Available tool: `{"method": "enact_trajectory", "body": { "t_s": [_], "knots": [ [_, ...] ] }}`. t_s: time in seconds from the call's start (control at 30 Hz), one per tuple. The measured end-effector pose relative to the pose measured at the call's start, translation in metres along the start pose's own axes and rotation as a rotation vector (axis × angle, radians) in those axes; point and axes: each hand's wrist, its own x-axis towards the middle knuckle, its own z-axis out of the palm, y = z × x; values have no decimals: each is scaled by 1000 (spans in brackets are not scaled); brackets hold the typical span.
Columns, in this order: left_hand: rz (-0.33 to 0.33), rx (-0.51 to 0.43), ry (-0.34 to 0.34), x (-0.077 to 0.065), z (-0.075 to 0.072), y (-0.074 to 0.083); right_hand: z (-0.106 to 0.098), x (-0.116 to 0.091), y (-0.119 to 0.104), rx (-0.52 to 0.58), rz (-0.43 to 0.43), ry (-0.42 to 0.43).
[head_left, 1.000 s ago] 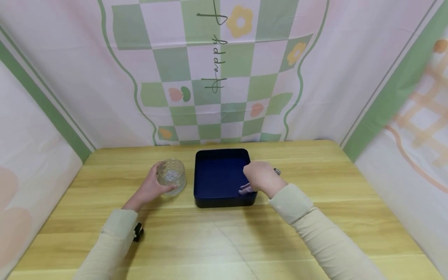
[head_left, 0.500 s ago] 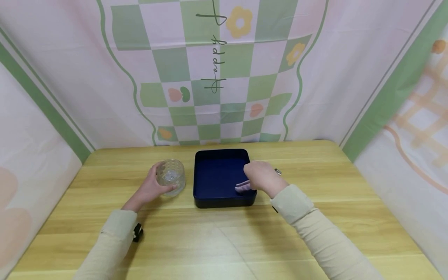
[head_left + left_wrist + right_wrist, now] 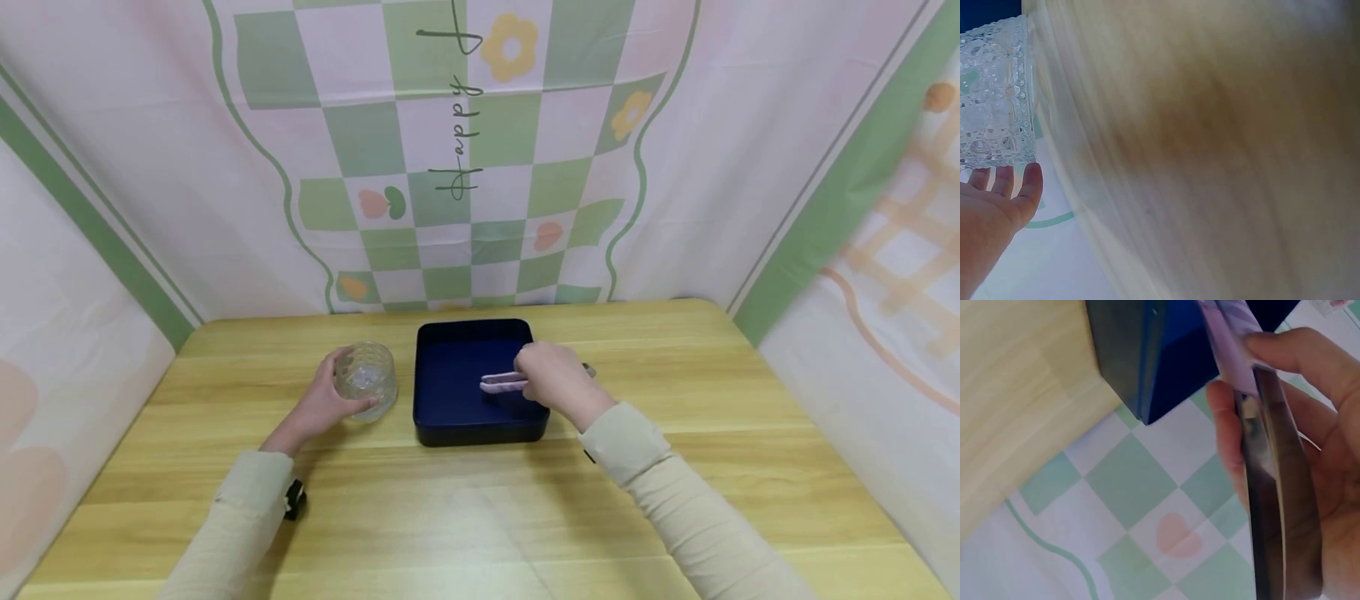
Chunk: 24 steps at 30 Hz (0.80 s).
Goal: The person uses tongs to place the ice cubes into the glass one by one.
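My left hand (image 3: 318, 407) holds a clear cut-glass tumbler (image 3: 369, 379) at its side, on the table left of the tray. In the left wrist view, fingertips rest along the glass (image 3: 991, 94); something clear and whitish shows within it, too unclear to name. My right hand (image 3: 558, 379) grips tongs (image 3: 504, 383) over the right side of a dark blue square tray (image 3: 480, 434). Lavender tips point left above the tray floor, slightly parted, with nothing visible between them. The right wrist view shows the tongs' metal arms (image 3: 1272, 487) between thumb and fingers.
The wooden table (image 3: 420, 525) has its far edge against a hanging checked cloth (image 3: 450, 142). More cloth hangs along both sides. A small black object (image 3: 296, 500) is by the left sleeve.
The tongs' tips have swung left and away from me, from the tray's near right corner toward its middle. The left hand and tumbler have stayed put.
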Motion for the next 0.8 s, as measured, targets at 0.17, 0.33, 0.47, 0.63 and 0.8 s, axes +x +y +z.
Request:
{"method": "enact_trajectory", "body": {
  "t_s": [0.17,0.33,0.47,0.63,0.8],
  "knots": [
    [-3,0,-2,1,0,-1,10,2,0,-12,-27,64],
    [1,-1,3,1,0,0,14,2,-1,-14,-37,92],
    [-2,-1,6,0,0,-1,16,2,-2,-12,-36,103],
    [-3,-2,4,1,0,-1,19,3,-2,-3,-27,115],
    [-1,-17,-3,1,-1,0,23,3,-2,14,-39,156]
  ]
}}
